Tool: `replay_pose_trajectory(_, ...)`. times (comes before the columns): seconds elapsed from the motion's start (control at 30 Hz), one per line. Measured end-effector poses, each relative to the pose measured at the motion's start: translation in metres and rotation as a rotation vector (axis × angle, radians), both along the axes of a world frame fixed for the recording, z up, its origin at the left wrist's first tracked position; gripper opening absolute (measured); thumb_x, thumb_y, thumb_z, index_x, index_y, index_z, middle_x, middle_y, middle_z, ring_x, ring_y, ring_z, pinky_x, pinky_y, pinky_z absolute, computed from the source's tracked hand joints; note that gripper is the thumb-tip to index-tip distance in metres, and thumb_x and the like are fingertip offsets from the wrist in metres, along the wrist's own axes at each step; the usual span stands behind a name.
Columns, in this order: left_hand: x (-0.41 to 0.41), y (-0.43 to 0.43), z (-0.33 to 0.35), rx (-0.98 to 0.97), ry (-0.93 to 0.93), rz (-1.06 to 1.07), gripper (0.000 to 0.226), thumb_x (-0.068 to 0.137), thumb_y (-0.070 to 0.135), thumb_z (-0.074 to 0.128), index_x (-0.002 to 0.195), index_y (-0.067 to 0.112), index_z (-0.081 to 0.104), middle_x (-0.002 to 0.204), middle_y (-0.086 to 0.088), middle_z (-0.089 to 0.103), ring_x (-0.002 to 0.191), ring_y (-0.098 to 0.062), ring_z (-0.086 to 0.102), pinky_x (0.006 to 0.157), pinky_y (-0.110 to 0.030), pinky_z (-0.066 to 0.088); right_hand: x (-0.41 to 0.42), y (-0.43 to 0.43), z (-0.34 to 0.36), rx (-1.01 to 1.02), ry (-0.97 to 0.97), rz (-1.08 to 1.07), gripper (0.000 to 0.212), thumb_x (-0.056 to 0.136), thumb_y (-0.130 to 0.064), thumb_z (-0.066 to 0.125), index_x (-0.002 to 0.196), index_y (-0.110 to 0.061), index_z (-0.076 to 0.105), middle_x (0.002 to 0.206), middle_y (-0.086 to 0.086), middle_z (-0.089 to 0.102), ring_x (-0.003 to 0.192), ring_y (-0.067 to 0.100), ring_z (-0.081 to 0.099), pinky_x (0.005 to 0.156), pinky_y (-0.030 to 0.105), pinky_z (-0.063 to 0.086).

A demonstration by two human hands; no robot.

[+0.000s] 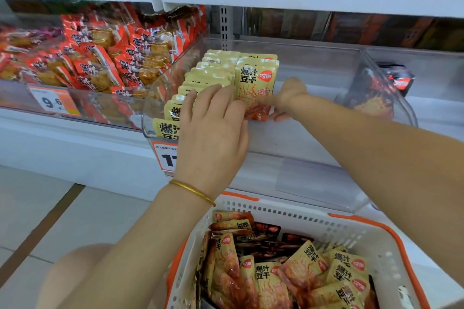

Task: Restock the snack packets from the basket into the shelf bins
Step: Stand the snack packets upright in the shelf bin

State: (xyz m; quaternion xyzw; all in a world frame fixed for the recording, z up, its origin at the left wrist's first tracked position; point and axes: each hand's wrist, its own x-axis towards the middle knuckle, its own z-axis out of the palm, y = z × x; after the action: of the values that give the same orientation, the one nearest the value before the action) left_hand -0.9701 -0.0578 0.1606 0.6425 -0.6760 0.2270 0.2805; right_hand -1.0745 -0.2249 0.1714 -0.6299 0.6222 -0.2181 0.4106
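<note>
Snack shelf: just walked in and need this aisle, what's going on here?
A person is restocking. Their left hand rests against a row of yellow packets standing in the clear bin, while the right hand pinches the front packet of a second row beside it. The basket below holds many more packets.

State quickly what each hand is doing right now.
Left hand: open, fingers pressing the packet row.
Right hand: closed, pinching the front packet.
</note>
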Motion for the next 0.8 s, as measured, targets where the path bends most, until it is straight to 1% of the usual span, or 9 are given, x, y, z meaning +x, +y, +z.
replay_pose_trajectory(0.1, -0.010, 0.016, 0.002, -0.108, 0.014, -0.089, 0.022, 0.083, 0.008, 0.052, 0.100, 0.005, 0.066, 0.125, -0.013, 0.059, 0.119, -0.035, 0.048, 0.102, -0.051, 0.034, -0.013, 0.020, 0.017, -0.066, -0.096, 0.007, 0.025, 0.087, -0.013, 0.068, 0.074, -0.001, 0.050, 0.071, 0.020, 0.063, 0.056, 0.024, 0.062, 0.065, 0.041, 0.058)
replay_pose_trajectory(0.2, -0.024, 0.043, -0.001, -0.152, 0.061, -0.124, 0.025, 0.082, 0.009, 0.050, 0.099, 0.008, 0.067, 0.123, -0.008, 0.061, 0.112, -0.031, 0.049, 0.090, -0.045, 0.038, -0.034, 0.071, 0.037, -0.236, -0.287, 0.072, 0.033, 0.088, -0.005, 0.063, 0.074, -0.014, 0.035, 0.063, 0.015, 0.055, 0.046, 0.019, 0.058, 0.046, 0.033, 0.053)
replay_pose_trajectory(0.3, -0.032, 0.074, -0.022, -0.034, 0.159, -0.142, 0.024, 0.081, 0.011, 0.048, 0.095, 0.012, 0.068, 0.110, -0.002, 0.064, 0.100, -0.026, 0.050, 0.077, -0.038, 0.035, -0.066, 0.145, 0.037, -0.316, -0.484, 0.213, 0.031, 0.087, -0.001, 0.062, 0.080, -0.015, 0.036, 0.064, 0.015, 0.054, 0.040, 0.015, 0.056, 0.040, 0.029, 0.049)
replay_pose_trajectory(0.37, -0.026, 0.087, -0.047, 0.110, 0.182, -0.148, 0.026, 0.079, 0.012, 0.045, 0.093, 0.012, 0.067, 0.102, -0.001, 0.065, 0.094, -0.027, 0.052, 0.073, -0.037, 0.036, -0.082, 0.183, 0.006, -0.186, -0.537, 0.272, 0.024, 0.088, 0.001, 0.059, 0.083, -0.013, 0.041, 0.066, 0.016, 0.056, 0.043, 0.019, 0.057, 0.042, 0.033, 0.050)
replay_pose_trajectory(0.5, -0.015, 0.087, -0.088, 0.438, 0.310, -0.153, 0.036, 0.080, 0.016, 0.037, 0.102, 0.012, 0.066, 0.102, -0.005, 0.064, 0.095, -0.027, 0.052, 0.085, -0.034, 0.039, -0.076, 0.221, -0.110, 0.221, -0.217, 0.408, 0.006, 0.093, -0.005, 0.054, 0.092, -0.008, 0.049, 0.076, 0.012, 0.060, 0.053, 0.019, 0.063, 0.058, 0.039, 0.058)
replay_pose_trajectory(0.57, -0.016, 0.081, -0.099, 0.525, 0.348, -0.138, 0.030, 0.083, 0.010, 0.044, 0.103, 0.010, 0.066, 0.102, -0.008, 0.065, 0.096, -0.028, 0.051, 0.088, -0.034, 0.039, -0.065, 0.229, -0.165, 0.310, -0.078, 0.457, 0.005, 0.093, -0.006, 0.053, 0.097, -0.006, 0.053, 0.084, 0.012, 0.062, 0.057, 0.015, 0.062, 0.061, 0.033, 0.058)
replay_pose_trajectory(0.67, -0.018, 0.075, -0.111, 0.592, 0.307, -0.138, 0.022, 0.084, 0.000, 0.052, 0.099, 0.006, 0.067, 0.101, -0.012, 0.066, 0.098, -0.032, 0.053, 0.090, -0.038, 0.040, -0.049, 0.244, -0.226, 0.263, 0.115, 0.578, 0.016, 0.091, -0.008, 0.054, 0.105, -0.008, 0.060, 0.106, 0.008, 0.062, 0.088, 0.015, 0.060, 0.073, 0.017, 0.052)
replay_pose_trajectory(0.73, -0.019, 0.074, -0.116, 0.620, 0.302, -0.143, 0.021, 0.084, -0.001, 0.052, 0.097, 0.005, 0.068, 0.102, -0.013, 0.066, 0.100, -0.033, 0.053, 0.090, -0.032, 0.033, -0.048, 0.256, -0.256, 0.238, 0.349, 0.749, 0.020, 0.089, -0.016, 0.056, 0.109, -0.012, 0.059, 0.114, 0.006, 0.059, 0.105, 0.022, 0.055, 0.087, 0.031, 0.050)
replay_pose_trajectory(0.8, -0.020, 0.072, -0.119, 0.642, 0.298, -0.156, 0.022, 0.084, -0.001, 0.051, 0.096, 0.004, 0.068, 0.101, -0.014, 0.066, 0.099, -0.034, 0.053, 0.090, -0.031, 0.032, -0.053, 0.268, -0.270, 0.244, 0.544, 0.869, 0.022, 0.089, -0.018, 0.055, 0.110, -0.010, 0.057, 0.114, 0.009, 0.059, 0.104, 0.027, 0.056, 0.086, 0.037, 0.050)
